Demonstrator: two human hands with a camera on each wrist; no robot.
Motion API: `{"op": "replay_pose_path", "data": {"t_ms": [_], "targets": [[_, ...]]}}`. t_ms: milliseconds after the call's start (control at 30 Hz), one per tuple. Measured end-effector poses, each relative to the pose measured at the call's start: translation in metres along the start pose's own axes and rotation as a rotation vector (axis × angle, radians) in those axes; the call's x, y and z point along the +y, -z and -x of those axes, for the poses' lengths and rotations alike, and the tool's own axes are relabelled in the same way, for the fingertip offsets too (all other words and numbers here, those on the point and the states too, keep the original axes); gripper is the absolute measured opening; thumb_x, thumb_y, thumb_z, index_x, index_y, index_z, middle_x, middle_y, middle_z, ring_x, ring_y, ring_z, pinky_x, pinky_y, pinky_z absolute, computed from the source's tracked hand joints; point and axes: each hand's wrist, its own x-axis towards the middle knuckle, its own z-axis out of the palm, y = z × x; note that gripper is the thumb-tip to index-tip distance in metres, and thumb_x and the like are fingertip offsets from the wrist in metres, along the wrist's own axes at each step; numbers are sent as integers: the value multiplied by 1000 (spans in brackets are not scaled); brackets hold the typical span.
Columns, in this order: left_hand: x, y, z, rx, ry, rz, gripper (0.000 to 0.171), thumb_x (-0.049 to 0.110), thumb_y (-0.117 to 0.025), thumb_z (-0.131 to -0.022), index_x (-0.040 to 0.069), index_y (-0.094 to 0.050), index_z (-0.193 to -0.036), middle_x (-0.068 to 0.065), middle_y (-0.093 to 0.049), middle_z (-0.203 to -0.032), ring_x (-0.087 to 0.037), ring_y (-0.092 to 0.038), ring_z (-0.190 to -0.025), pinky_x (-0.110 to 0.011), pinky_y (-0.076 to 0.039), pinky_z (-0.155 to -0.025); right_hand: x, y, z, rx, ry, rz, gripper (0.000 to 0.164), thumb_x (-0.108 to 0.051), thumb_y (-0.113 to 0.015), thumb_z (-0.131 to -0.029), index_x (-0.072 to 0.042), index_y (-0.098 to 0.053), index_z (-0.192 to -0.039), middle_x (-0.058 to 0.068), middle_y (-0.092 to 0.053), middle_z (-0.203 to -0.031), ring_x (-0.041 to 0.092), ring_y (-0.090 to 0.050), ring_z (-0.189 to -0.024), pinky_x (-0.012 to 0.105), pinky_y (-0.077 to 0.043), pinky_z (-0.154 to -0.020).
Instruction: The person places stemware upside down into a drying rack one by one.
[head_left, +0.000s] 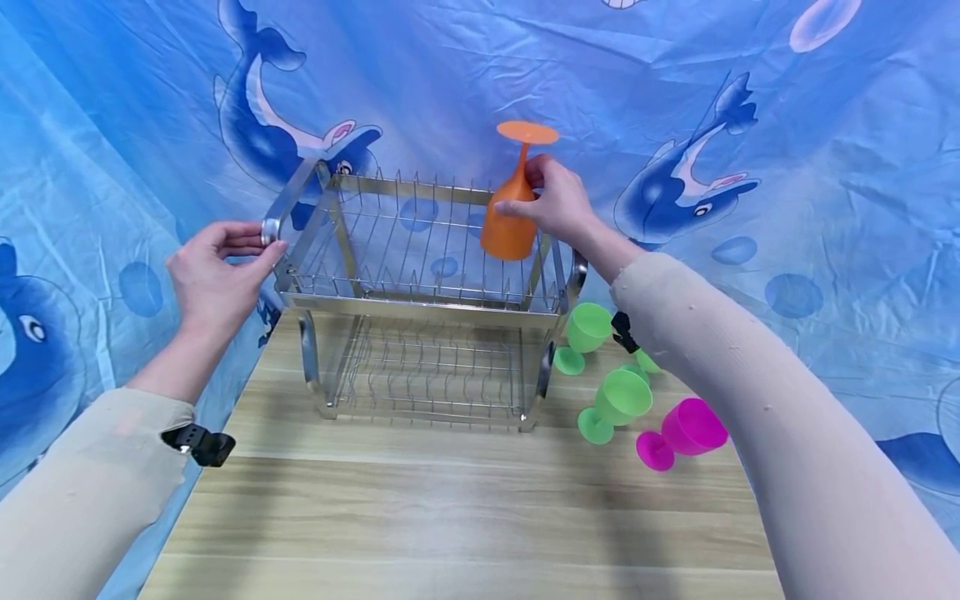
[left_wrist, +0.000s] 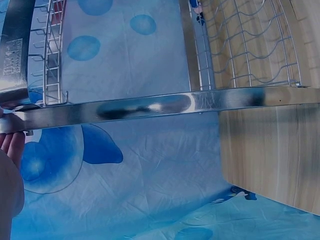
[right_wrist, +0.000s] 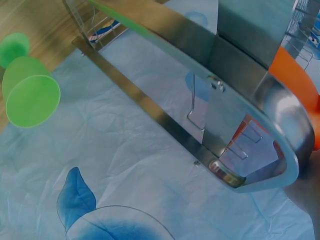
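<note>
Here's the right hand (head_left: 558, 200), fingers and thumb wrapped round the orange goblet (head_left: 510, 229), which hangs bowl-down, foot in the air, at the right end of the upper tier of the wire dish rack (head_left: 427, 310); whether its rim touches the wires, I can't tell. Over on the other side, the left hand (head_left: 213, 275) pinches the rack's metal end frame. Right of the rack on the worktop (head_left: 450, 517): green goblets (head_left: 626, 397) and, nearby, a magenta goblet (head_left: 695, 427).
</note>
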Motion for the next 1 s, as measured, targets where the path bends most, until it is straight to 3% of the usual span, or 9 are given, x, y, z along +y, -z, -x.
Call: {"op": "replay_pose_path", "data": {"t_ms": [267, 667, 800, 1000], "targets": [[-1, 1, 0, -5, 2, 11, 37, 26, -87, -92, 7, -78, -123, 21, -72, -97, 12, -64, -87, -2, -52, -75, -1, -8, -1, -4, 44, -35, 59, -32, -84, -95, -4, -58, -140, 10, -67, -136, 21, -63, -127, 31, -56, -107], [2, 1, 0, -16, 0, -17, 38, 30, -86, -93, 8, -77, -124, 11, -78, -104, 14, -63, -86, -2, -52, -75, -7, -5, 0, -8, 12, -28, 60, -33, -83, -96, -5, -58, -142, 9, -66, -139, 20, -63, -129, 30, -55, -110], [2, 2, 1, -13, 1, -18, 38, 30, -85, -93, 9, -77, -124, 9, -78, -105, 14, -63, -86, -3, -52, -76, -9, 2, 2, -14, 9, 1, 66, -37, -84, -95, -6, -57, -147, 8, -64, -144, 23, -60, -134, 32, -52, -114], [2, 2, 1, -19, 14, -10, 39, 29, -85, -93, 8, -77, -125, 18, -74, -100, 13, -64, -88, -3, -52, -76, -9, 23, 14, -48, 7, 6, 80, -43, -84, -93, -4, -51, -154, 13, -56, -155, 29, -53, -144, 37, -44, -122]]}}
